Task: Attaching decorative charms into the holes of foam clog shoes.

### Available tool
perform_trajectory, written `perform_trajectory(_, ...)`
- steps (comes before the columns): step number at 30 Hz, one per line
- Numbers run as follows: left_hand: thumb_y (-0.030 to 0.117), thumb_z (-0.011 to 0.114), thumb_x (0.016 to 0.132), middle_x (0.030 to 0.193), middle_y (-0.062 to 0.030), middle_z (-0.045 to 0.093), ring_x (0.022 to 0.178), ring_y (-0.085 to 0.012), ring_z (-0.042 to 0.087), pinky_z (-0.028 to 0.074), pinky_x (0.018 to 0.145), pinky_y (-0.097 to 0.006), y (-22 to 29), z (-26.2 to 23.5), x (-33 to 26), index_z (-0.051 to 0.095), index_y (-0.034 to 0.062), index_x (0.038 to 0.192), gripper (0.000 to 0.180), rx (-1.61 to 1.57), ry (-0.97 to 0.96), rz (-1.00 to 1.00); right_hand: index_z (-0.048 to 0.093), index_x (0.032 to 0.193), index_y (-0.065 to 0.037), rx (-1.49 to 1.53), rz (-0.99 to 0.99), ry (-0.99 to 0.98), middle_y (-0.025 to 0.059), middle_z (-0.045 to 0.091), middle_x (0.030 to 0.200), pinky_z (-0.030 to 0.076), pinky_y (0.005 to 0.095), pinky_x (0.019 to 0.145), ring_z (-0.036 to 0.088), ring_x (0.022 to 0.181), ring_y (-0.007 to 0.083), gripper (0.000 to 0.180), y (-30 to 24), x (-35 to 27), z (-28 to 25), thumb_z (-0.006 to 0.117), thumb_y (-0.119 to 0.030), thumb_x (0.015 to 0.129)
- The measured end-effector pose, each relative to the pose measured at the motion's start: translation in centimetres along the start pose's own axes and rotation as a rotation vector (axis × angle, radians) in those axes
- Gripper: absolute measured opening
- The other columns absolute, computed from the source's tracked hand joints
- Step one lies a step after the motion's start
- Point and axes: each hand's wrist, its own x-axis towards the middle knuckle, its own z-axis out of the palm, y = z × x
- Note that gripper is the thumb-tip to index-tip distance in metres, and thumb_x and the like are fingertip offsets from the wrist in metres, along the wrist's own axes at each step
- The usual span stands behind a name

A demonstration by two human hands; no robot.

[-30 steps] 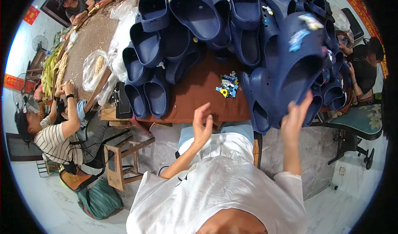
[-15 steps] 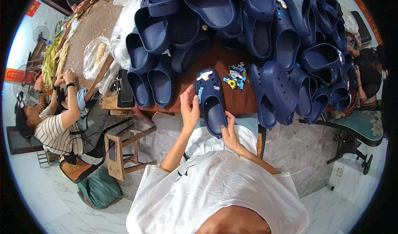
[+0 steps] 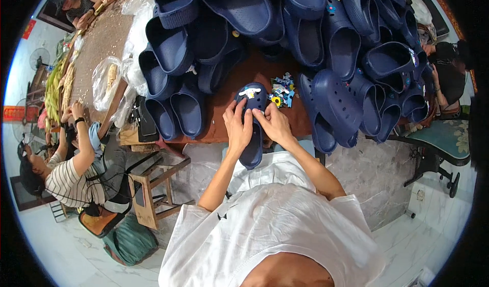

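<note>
A navy blue clog (image 3: 251, 155) lies at the near edge of the brown tabletop, its toe pointing away from me and its heel over my lap. A white cartoon charm (image 3: 249, 91) sits on its toe. My left hand (image 3: 238, 127) is closed on the left side of the upper, fingertips just below that charm. From the right, my right hand (image 3: 275, 125) grips the upper, thumb pressed on top near the left fingertips. Both hands cover the middle of the clog, so any charms there are hidden. Just right of the toe lies a pile of colourful charms (image 3: 283, 90).
Stacked navy clogs (image 3: 234, 7) rise behind and on both sides. A dark phone (image 3: 147, 120) lies at the left. Further left, a person (image 3: 69, 172) in a striped shirt handles corn beside a wooden stool (image 3: 153, 195). An office chair (image 3: 438, 147) stands at the right.
My right hand has moved from the heel up onto the clog's upper. My left hand has shifted from beside the toe to over the upper, covering the lower charms.
</note>
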Motion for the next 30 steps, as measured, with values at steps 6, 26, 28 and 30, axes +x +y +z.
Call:
perform_trajectory(6,0.017,0.046,0.097,0.133,-0.0223,0.051,0.123,-0.0387,0.046,0.035,0.106,-0.046,-0.2,0.6,1.1,0.063,0.005,0.123,0.034,0.02,0.004,0.085,0.053,0.092,0.0,-0.136,-0.177,0.118,0.0241,0.064,0.076,0.049,0.0535,0.066,0.064,0.073,0.0446,0.031,0.4,1.5,1.0,0.052,-0.032,0.096)
perform_trajectory(26,0.022,0.07,0.087,0.092,-0.0109,0.062,0.081,-0.022,0.061,0.05,0.074,-0.034,-3.0,-1.3,2.8,0.068,0.0069,0.108,0.026,-0.138,0.048,-0.151,0.048,0.095,-0.003,-0.36,-0.278,0.339,0.0226,0.062,0.08,0.049,0.0529,0.056,0.062,0.069,0.0443,0.02,2.9,4.7,-1.2,0.047,-0.022,0.101)
perform_trajectory(28,0.029,0.069,0.087,0.085,-0.0117,0.06,0.077,-0.0247,0.06,0.049,0.07,-0.036,-3.2,-1.7,2.6,0.065,0.0083,0.11,0.031,-0.006,0.032,-0.12,0.05,0.093,-0.005,-0.497,-0.27,0.346,0.0185,0.059,0.083,0.05,0.0508,0.056,0.063,0.067,0.0402,0.019,3.4,5.8,-1.6,0.051,-0.022,0.099)
perform_trajectory(30,0.031,0.07,0.087,0.085,-0.012,0.06,0.077,-0.0253,0.06,0.049,0.07,-0.037,-3.1,-2.1,2.8,0.065,0.0082,0.11,0.033,-0.013,0.007,-0.149,0.052,0.096,-0.004,-0.508,-0.27,0.348,0.0189,0.059,0.09,0.051,0.0502,0.058,0.064,0.071,0.04,0.015,2.8,6.1,-2.1,0.053,-0.02,0.097)
